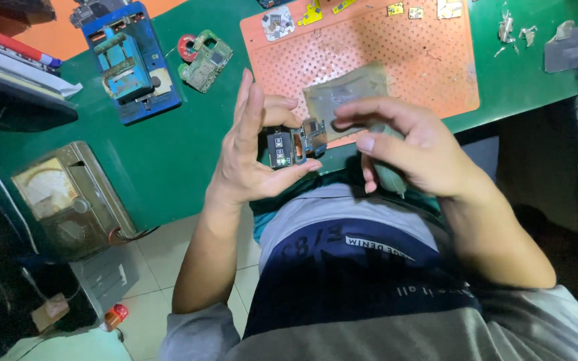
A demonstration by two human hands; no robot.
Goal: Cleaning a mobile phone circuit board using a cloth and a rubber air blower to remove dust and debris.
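My left hand [249, 157] holds a small dark circuit board [294, 144] between thumb and fingers, above the near edge of the green table [162, 154]. My right hand [403, 150] is closed around a grey tool [391, 175] whose tip is hidden behind the fingers; its fingertips reach toward the board's right end. A translucent grey square sheet [342, 93] lies just beyond both hands on the orange perforated mat [423, 53].
A blue metal fixture [128, 60] and a green circuit board [207, 61] sit at the far left. An analogue meter [68, 197] lies at the left edge. Small parts dot the mat's far side, and metal bits [513, 30] lie at the far right.
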